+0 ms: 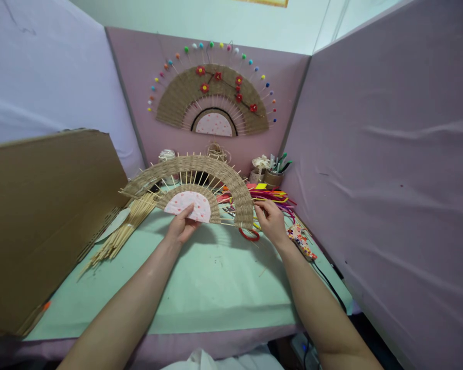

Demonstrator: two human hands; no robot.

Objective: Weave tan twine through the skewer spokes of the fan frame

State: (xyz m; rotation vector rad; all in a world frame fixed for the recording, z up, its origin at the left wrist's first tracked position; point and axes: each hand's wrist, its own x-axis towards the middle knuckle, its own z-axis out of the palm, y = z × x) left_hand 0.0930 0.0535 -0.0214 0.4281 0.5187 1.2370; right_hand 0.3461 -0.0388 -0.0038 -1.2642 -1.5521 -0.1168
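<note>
My left hand (182, 227) grips the pink dotted centre of a woven straw fan (200, 172) and holds it upright above the green table (216, 282). Thin wooden sticks radiate from the fan's centre through the woven band. My right hand (270, 218) is closed in a pinch at the fan's lower right edge, on the woven band or a stick end; I cannot make out which. A small red ring (249, 235) lies on the table just below that edge.
A finished fan (212, 100) with red flowers and coloured pins hangs on the back wall. Large cardboard sheet (42, 221) leans at left, a bundle of sticks (119, 236) beside it. Coloured strips (272, 196), cups of tools (273, 174) and twine spools sit at the back right.
</note>
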